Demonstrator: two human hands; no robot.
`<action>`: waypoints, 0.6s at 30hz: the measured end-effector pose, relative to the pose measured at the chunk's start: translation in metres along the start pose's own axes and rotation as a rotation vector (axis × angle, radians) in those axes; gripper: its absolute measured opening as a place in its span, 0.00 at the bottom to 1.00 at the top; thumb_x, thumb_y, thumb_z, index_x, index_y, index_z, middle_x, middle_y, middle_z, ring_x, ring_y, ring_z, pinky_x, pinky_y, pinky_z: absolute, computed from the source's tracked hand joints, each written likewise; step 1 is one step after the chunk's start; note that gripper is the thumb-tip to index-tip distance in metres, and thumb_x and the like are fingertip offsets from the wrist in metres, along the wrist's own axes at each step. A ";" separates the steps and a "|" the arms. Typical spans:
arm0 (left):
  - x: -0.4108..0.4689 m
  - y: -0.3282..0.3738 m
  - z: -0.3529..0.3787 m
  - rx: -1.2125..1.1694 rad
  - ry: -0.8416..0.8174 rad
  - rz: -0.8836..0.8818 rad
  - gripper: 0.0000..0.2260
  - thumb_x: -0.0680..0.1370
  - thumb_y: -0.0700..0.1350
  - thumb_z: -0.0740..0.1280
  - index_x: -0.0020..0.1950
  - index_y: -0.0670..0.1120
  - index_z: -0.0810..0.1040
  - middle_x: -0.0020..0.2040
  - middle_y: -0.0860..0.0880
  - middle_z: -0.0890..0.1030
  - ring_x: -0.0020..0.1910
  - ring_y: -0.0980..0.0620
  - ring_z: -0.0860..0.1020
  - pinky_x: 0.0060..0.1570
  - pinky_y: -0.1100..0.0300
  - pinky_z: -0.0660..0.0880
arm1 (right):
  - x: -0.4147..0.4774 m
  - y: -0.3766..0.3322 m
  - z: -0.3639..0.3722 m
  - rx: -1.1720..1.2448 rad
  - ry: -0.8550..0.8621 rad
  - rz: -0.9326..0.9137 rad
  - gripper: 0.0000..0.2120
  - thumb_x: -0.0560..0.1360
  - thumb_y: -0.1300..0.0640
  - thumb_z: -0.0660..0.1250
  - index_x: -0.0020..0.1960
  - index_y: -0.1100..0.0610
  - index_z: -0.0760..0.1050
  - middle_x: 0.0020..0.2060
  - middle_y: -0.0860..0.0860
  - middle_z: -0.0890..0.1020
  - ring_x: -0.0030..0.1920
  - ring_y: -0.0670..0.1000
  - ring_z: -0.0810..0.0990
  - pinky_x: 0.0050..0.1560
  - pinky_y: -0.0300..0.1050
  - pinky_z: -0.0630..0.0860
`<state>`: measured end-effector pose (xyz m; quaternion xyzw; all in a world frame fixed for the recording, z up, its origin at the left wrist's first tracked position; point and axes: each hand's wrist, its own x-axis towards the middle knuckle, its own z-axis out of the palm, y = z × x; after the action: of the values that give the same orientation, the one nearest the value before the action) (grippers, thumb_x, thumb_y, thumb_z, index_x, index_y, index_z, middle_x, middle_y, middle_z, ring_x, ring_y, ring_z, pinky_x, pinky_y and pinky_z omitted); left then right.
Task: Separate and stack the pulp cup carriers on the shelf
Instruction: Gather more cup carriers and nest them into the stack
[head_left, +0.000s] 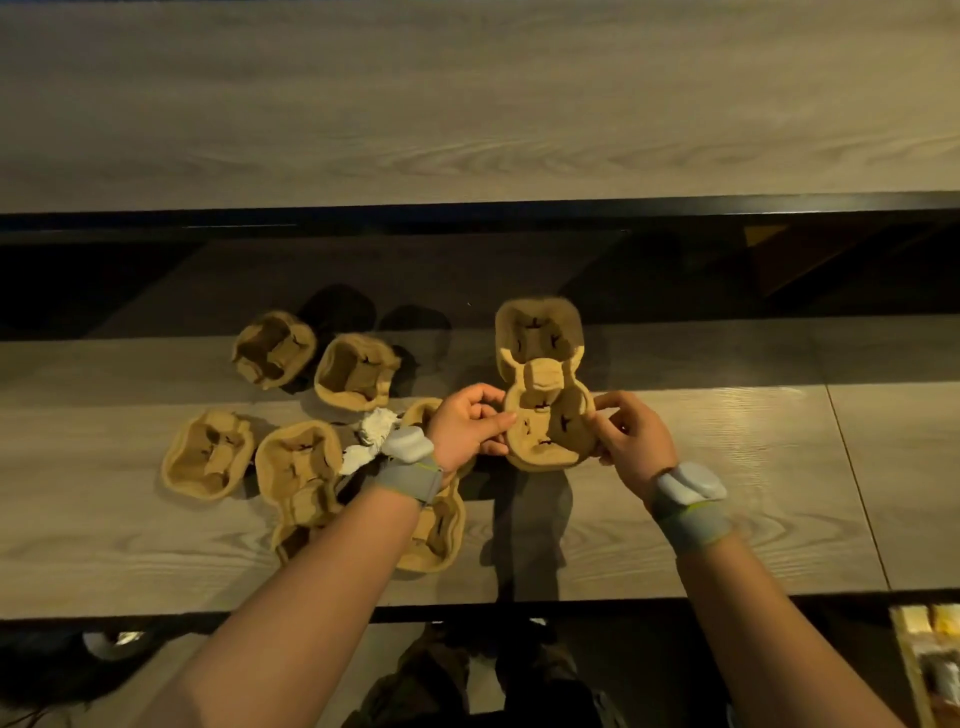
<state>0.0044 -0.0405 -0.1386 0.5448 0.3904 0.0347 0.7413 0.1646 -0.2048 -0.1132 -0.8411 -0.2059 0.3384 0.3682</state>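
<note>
Nearest to us, over the front part of the shelf (701, 467), we had both hands on one pulp cup carrier (545, 395), a two-cup piece standing tilted with its near cup toward us and its far cup pointing away. Our left hand (467, 426) pinched the near cup's left rim between thumb and fingers, and our right hand (631, 441) pinched the right rim in the same way, so the carrier sat squarely between the two grips, its near cup spanning the gap from one set of fingertips to the other. Both grips were narrow and closed on the pulp edge. We judged this to be the separating step: the piece looked thick enough to be more than one carrier nested together (we could not tell how many from this angle). The next move, as we read it, called for prying the rims apart with the thumbs while keeping the soft pulp from tearing.

Just left of our left wrist lay a crumpled white scrap (371, 436), and around it the loose carriers (291, 457) spread over the shelf, some overlapping, none yet in a tidy stack. Farther off, two more carriers (311, 358) lay near the shelf's back edge, and beyond them the upper board (467, 104) ran across.
</note>
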 end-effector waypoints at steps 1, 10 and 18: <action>-0.001 -0.002 -0.001 0.012 0.003 -0.007 0.07 0.76 0.38 0.71 0.53 0.45 0.79 0.37 0.46 0.81 0.33 0.53 0.80 0.33 0.62 0.80 | 0.000 0.002 0.002 -0.020 -0.003 0.001 0.03 0.79 0.52 0.65 0.51 0.51 0.75 0.36 0.53 0.83 0.35 0.53 0.83 0.35 0.47 0.81; 0.006 -0.005 -0.003 0.181 0.070 0.052 0.12 0.74 0.44 0.74 0.53 0.52 0.74 0.29 0.51 0.79 0.30 0.51 0.81 0.31 0.58 0.80 | 0.008 0.017 0.004 -0.295 0.098 -0.100 0.06 0.76 0.50 0.70 0.48 0.51 0.79 0.37 0.51 0.81 0.35 0.52 0.81 0.35 0.54 0.82; 0.005 0.004 -0.009 0.409 0.075 0.087 0.12 0.74 0.49 0.73 0.55 0.53 0.76 0.29 0.50 0.80 0.28 0.49 0.82 0.26 0.60 0.78 | 0.018 0.010 -0.002 -0.360 0.054 -0.049 0.09 0.74 0.47 0.72 0.45 0.51 0.77 0.36 0.49 0.80 0.35 0.46 0.77 0.35 0.47 0.77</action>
<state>0.0034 -0.0296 -0.1386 0.6986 0.3927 0.0071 0.5980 0.1790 -0.2011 -0.1273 -0.8970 -0.2734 0.2643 0.2251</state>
